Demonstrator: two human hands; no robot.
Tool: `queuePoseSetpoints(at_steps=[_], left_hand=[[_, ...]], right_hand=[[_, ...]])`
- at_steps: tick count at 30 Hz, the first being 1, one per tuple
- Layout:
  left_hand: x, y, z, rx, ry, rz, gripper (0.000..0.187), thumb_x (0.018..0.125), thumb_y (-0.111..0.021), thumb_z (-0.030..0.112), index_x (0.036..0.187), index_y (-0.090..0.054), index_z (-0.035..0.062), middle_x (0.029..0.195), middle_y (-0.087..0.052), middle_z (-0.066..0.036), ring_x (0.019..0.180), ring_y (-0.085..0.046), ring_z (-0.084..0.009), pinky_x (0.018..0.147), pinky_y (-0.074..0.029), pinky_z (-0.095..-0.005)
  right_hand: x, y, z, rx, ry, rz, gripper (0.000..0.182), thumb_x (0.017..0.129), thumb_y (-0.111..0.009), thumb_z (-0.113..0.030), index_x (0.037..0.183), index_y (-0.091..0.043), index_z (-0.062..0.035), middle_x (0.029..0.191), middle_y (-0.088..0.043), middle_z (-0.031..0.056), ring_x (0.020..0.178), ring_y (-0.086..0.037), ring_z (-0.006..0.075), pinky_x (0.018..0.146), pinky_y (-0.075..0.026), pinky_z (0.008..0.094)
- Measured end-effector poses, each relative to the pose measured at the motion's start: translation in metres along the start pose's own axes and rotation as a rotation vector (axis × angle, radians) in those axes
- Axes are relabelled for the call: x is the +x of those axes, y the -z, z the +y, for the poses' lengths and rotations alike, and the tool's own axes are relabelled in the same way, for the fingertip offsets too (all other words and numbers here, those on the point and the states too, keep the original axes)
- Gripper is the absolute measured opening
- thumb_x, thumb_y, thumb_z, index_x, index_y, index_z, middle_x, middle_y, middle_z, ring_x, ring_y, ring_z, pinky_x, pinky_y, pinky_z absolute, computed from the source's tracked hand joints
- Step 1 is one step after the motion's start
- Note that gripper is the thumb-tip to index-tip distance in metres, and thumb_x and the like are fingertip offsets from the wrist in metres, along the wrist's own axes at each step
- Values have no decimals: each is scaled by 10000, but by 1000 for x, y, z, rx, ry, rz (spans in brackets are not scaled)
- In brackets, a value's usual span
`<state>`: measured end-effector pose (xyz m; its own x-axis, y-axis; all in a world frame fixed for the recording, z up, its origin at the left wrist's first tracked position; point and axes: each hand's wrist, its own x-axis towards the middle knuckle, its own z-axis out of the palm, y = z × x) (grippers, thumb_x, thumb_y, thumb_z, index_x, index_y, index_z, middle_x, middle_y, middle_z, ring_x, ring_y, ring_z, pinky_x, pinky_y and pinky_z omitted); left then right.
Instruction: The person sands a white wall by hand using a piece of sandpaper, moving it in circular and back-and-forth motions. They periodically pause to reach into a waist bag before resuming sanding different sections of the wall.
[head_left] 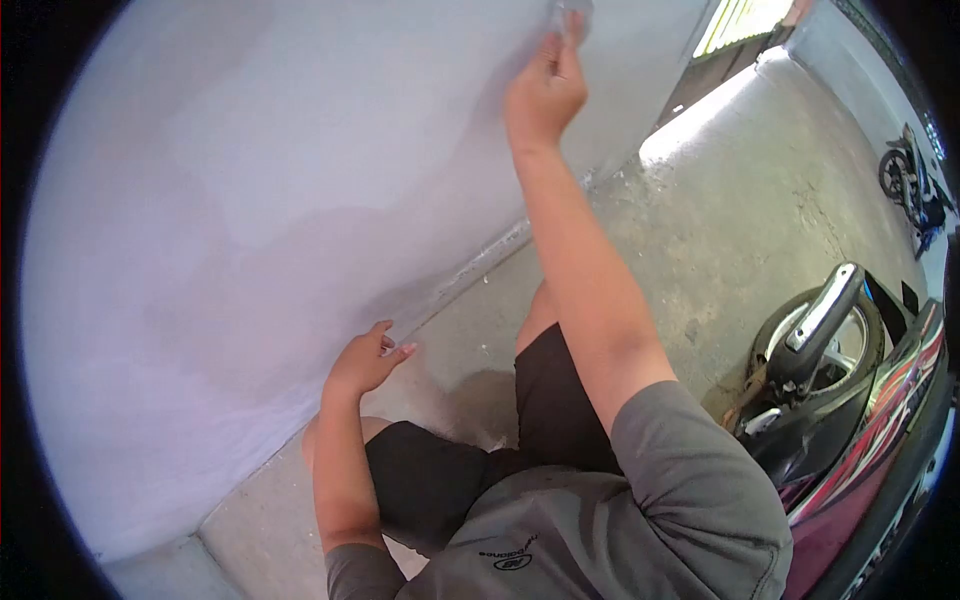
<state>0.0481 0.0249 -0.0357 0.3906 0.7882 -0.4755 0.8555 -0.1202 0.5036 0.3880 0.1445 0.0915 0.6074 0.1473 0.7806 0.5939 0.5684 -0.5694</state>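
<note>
My right hand (550, 90) is raised at the top of the view beside the pale wall (250, 150). Its fingers are closed round a small clear object (575, 14) that looks like plastic or glass; its exact kind cannot be made out. Lower down, near the foot of the wall, my left hand (370, 360) hangs above the concrete floor with thumb and fingers apart. Nothing plain to see lies in it.
A motorbike's rear wheel (835, 345) and dark body stand close on the right. Farther off, another motorbike (905, 185) is by the far wall. The concrete floor (720, 220) runs to a bright doorway at the top right.
</note>
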Motion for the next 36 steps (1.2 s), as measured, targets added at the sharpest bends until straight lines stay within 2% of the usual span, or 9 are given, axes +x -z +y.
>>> queuePoseSetpoints(at_steps=[3, 9, 13, 16, 19, 21, 25, 28, 36], left_hand=[[-5, 3, 0, 33, 13, -27, 782, 881, -697, 521, 1414, -485, -12, 1171, -682, -238, 1090, -659, -374, 934, -514, -433], [3, 3, 0, 83, 50, -23, 798, 892, -669, 548, 1425, -469, -10, 1173, -682, -235, 1095, -657, -374, 945, -508, -434], [-4, 0, 3, 13, 8, -56, 809, 892, -655, 565, 1437, -456, 2, 1188, -677, -234, 1112, -648, -381, 961, -501, -440], [-4, 4, 3, 67, 30, -56, 820, 886, -652, 579, 1440, -455, 7, 1197, -674, -232, 1123, -642, -383, 970, -499, -442], [0, 8, 0, 127, 81, -34, 838, 875, -643, 606, 1437, -462, 11, 1194, -677, -223, 1130, -639, -382, 975, -499, -442], [0, 6, -3, 71, 46, -19, 845, 869, -637, 622, 1439, -465, 22, 1193, -682, -211, 1127, -641, -377, 975, -499, -439], [-2, 2, -7, 49, 17, -50, 850, 870, -628, 630, 1440, -463, 22, 1196, -683, -204, 1134, -638, -372, 978, -497, -438], [1, 2, -5, 126, 70, -83, 847, 880, -617, 630, 1443, -456, 18, 1192, -683, -208, 1146, -632, -368, 982, -493, -439], [24, -14, -8, 147, 111, -176, 887, 874, -597, 676, 1452, -440, 22, 1251, -645, -240, 1194, -589, -404, 1027, -459, -453]], right_hand=[[-18, -6, -8, 8, -66, 41, 385, 971, -538, -41, 1347, -571, 32, 1434, -500, 272, 1389, -438, 377, 1116, -400, 395], [11, -14, -18, -19, 404, -100, 389, 1004, -487, -34, 1385, -551, 8, 1463, -510, 207, 1395, -461, 300, 1102, -401, 356], [27, -21, -59, 58, 28, -7, 401, 958, -523, 1, 1354, -589, -4, 1397, -579, 187, 1340, -522, 325, 1106, -413, 385], [16, -34, -66, 27, 594, -241, 347, 967, -520, -5, 1300, -614, 16, 1399, -560, 217, 1312, -528, 380, 1096, -431, 428], [31, -31, -54, 51, 586, -218, 364, 965, -518, -14, 1318, -604, 11, 1406, -555, 216, 1340, -502, 372, 1115, -408, 439], [48, -29, -49, 20, 13, 39, 444, 941, -541, 24, 1384, -554, 11, 1422, -544, 212, 1368, -480, 354, 1132, -386, 412], [49, -54, -60, -107, 152, 181, 463, 914, -556, 41, 1376, -563, 16, 1444, -512, 236, 1391, -440, 381, 1142, -368, 440], [34, -57, -85, 10, 494, -114, 476, 909, -589, -8, 1384, -569, -28, 1458, -506, 212, 1377, -450, 402, 1127, -378, 493], [44, -62, -131, 73, 320, -24, 388, 909, -581, -23, 1292, -643, -34, 1364, -606, 169, 1294, -558, 353, 1062, -466, 455]])
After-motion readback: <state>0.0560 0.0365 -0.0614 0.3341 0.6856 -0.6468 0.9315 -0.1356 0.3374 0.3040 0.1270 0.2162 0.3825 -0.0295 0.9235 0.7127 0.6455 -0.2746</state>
